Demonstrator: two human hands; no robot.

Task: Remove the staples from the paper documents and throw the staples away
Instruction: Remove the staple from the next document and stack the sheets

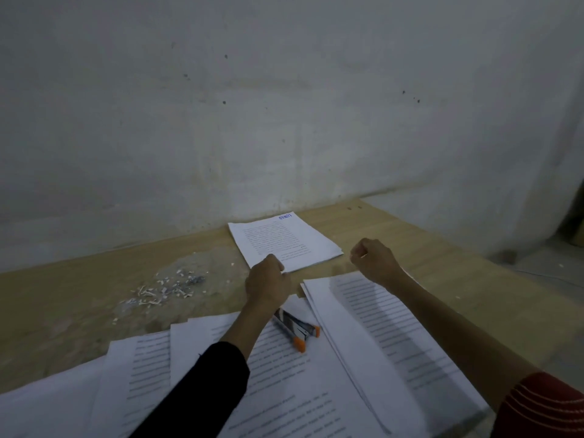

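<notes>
A printed document (286,240) lies on the wooden table (410,248) near the wall. My left hand (267,279) reaches to its near corner and its fingers curl at the paper's edge. My right hand (374,257) hovers to the right of that document as a closed fist; whether it holds anything I cannot tell. A staple remover with orange tips (297,328) lies on the near papers (284,374), just behind my left wrist. A pile of pulled staples and paper scraps (167,287) sits on the table to the left.
A stack of printed pages (395,336) lies under my right forearm. More loose sheets (132,374) spread across the near left. A grey wall (252,105) closes off the table's far side; the table's right edge drops to the floor.
</notes>
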